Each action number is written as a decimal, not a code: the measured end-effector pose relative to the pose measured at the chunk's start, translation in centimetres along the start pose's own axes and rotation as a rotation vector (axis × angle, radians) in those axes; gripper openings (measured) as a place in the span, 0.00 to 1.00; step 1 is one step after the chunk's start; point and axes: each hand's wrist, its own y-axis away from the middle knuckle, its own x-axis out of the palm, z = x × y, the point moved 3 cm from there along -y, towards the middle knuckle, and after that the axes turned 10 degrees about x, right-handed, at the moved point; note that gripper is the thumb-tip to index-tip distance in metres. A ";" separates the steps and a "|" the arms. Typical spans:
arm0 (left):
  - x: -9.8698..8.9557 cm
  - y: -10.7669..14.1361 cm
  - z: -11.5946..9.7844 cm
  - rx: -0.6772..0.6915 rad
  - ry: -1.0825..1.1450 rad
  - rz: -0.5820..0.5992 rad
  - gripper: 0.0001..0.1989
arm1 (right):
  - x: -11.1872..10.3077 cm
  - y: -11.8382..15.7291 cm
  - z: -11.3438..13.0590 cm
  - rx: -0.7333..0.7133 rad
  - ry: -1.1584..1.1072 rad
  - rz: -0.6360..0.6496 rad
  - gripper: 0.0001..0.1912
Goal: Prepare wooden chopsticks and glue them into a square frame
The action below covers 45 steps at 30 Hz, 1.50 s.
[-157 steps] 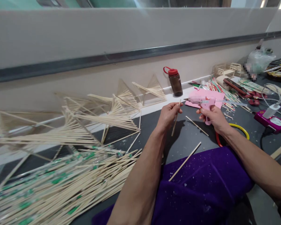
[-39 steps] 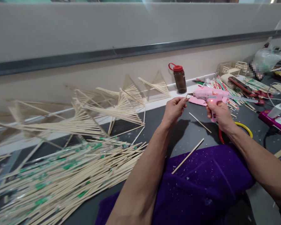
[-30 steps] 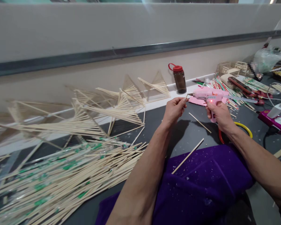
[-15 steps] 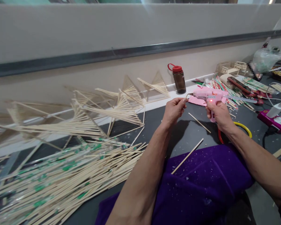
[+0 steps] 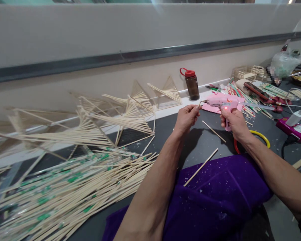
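My right hand (image 5: 234, 122) is wrapped round the handle of a pink glue gun (image 5: 224, 101), which has a small red light lit and a clear glue stick out of its back. Its dark nozzle points left, at the tip of a thin wooden stick (image 5: 200, 103). That stick is pinched between the fingers of my left hand (image 5: 188, 117); most of it is hidden by the hand. Below the hands, one loose stick (image 5: 214, 131) lies on the dark table (image 5: 165, 129), and another (image 5: 201, 167) rests partly over purple cloth (image 5: 223, 194).
Stick frames (image 5: 125, 117) stand along the wall, left of a red-lidded bottle (image 5: 192, 87). Bundled sticks (image 5: 90, 187) cover the left front. A yellow and red handled tool (image 5: 262, 135) lies under my right forearm. At the right sit a purple power block (image 5: 292, 129) and a plastic bag (image 5: 286, 63).
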 end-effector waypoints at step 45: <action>-0.2 -0.1 0.5 -0.050 -0.020 0.021 0.12 | 0.0 -0.3 -0.6 -0.080 0.034 0.027 0.16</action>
